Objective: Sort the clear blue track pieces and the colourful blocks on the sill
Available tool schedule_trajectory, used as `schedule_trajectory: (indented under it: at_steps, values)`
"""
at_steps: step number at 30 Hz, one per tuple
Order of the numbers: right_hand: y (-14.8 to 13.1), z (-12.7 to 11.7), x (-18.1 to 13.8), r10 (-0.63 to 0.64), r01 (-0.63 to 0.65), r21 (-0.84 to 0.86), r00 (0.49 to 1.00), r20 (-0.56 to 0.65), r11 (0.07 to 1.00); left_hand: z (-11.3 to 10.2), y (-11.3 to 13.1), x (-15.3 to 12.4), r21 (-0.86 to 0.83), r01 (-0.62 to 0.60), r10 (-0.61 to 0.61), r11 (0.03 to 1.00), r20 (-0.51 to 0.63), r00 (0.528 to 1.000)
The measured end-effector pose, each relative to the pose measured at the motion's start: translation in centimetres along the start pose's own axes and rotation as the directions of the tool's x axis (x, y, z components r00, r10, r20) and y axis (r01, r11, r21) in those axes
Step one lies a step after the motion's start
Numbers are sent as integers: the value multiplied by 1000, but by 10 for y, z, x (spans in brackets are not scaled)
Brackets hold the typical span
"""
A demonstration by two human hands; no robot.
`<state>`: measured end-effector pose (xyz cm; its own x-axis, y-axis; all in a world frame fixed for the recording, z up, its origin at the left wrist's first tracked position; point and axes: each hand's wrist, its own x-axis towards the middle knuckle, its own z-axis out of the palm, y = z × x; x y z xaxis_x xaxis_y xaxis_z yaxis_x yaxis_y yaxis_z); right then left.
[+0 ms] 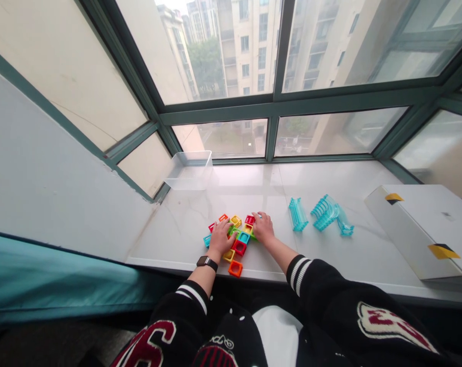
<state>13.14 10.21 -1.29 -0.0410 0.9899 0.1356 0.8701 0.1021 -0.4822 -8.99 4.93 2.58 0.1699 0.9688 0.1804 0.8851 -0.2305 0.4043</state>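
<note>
Several square, hollow plastic blocks (239, 247) in red, orange, yellow, green and blue lie close together on the white sill, near its front edge. My left hand (220, 237), with a dark watch (207, 262) on the wrist, rests over the left part of the cluster, thumb apart from the fingers; it hides some blocks. At the right side of the cluster my right hand (263, 228) touches the edge, fingers beside a red block (250, 219). An orange block (235, 268) sits nearest to me, by the sill's edge.
Right of my hands stand clear turquoise plastic track pieces, one straight (298, 214) and others (326, 212) in a group. A transparent bin (190, 171) is at the back left by the window. A white box (426, 229) with yellow-black tape lies at the right.
</note>
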Motion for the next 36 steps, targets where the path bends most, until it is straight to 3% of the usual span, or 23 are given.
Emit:
schedule_trajectory:
  at_steps: [4, 7, 11, 14, 18, 28, 31, 36]
  values:
    - [5, -9, 0, -22, 20, 29, 998, 59, 999, -9, 1, -2, -26, 1, -3, 1000, -72, 997]
    - [9, -10, -2, -22, 20, 47, 999, 40, 999, -13, 8, -22, -17, 8, -10, 1000, -145, 989]
    - [10, -6, -2, -97, 95, 78, 995, 27, 992, 4, 24, -65, 46, 50, -44, 998, -125, 991]
    - [5, -4, 0, -191, 185, 73, 977, 91, 980, 23, 30, -82, 68, 105, -97, 992, -105, 990]
    - [-6, 0, 0, -252, 250, 39, 950, 185, 968, 22, 21, -74, 75, 85, -79, 994, -76, 994]
    - [-32, 7, -4, -253, 243, 70, 937, 242, 968, -8, -13, -51, 127, -2, 5, 992, -21, 1000]
    - [-29, -6, -6, -248, 216, 148, 935, 253, 965, -14, -20, -48, 162, -15, 19, 987, -22, 1000]
    - [12, -56, -39, -291, 257, 374, 956, 37, 891, -22, -22, -42, 196, -1, 10, 981, -46, 999]
